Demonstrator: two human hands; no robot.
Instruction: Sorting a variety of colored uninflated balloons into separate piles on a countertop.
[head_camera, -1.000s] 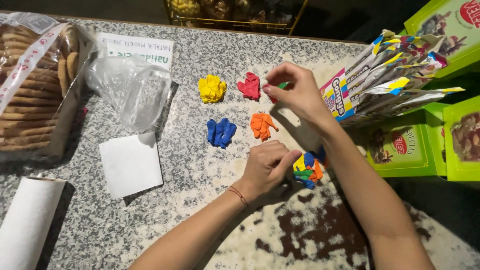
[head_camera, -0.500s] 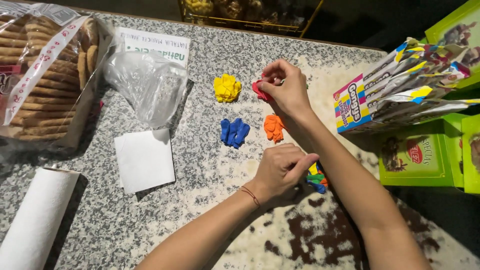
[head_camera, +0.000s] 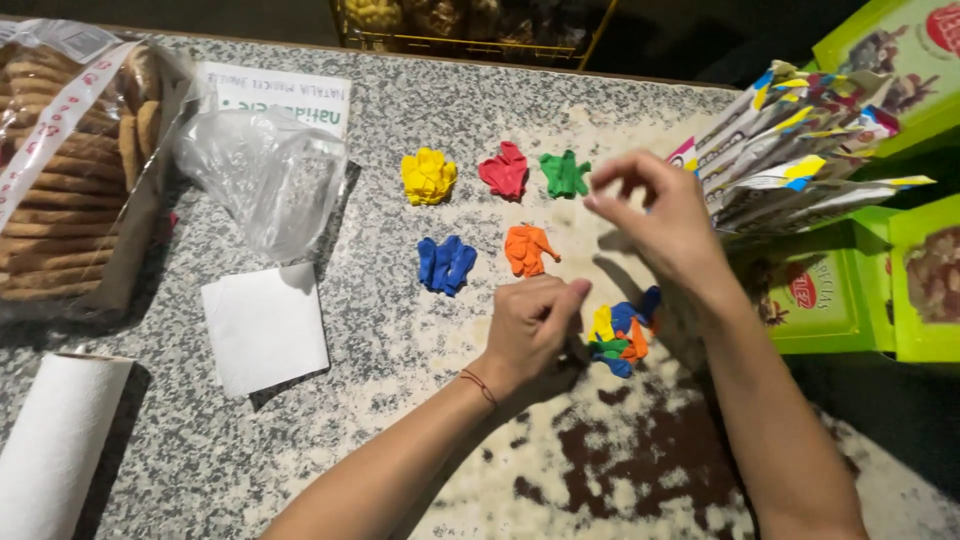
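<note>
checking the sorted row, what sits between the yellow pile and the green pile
In the head view, the red pile lies between the yellow pile and the green pile, on the granite counter. The right hand hovers just right of the green pile.

The counter (head_camera: 420, 420) looks like polished speckled granite, grey and white with dark brown patches, smooth and faintly glossy. The small balloons, yellow (head_camera: 428, 176), red (head_camera: 504, 171), green (head_camera: 565, 174), blue (head_camera: 446, 264) and orange (head_camera: 527, 249), and the mixed pile (head_camera: 620, 338), look like soft matt rubber, crumpled and limp. The clear bag (head_camera: 262, 178) is thin, shiny plastic film, wrinkled. The biscuit pack (head_camera: 60, 170) is wrapped in glossy clear plastic; the biscuits inside look dry and rough. The white sheet (head_camera: 265, 327) and the roll (head_camera: 55, 445) look like matt paper. The packets (head_camera: 800, 150) are glossy printed stock, and the green boxes (head_camera: 880, 290) smooth printed card.
</note>
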